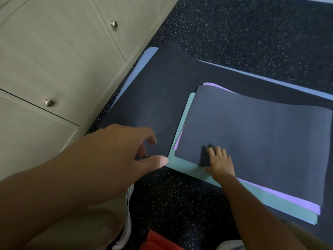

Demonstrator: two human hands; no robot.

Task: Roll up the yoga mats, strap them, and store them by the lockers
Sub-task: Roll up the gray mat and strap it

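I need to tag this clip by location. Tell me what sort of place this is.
Probably a gym or fitness studio. The floor is dark speckled rubber, several thin exercise mats lie stacked flat on it, and pale locker-style cabinet doors with round metal knobs stand alongside.

Left hand (137, 150) reaches forward on a bare forearm, fingers loosely spread, thumb extended, holding nothing. Right hand (219, 162) lies palm down beyond it to the right, fingers straight and flat.
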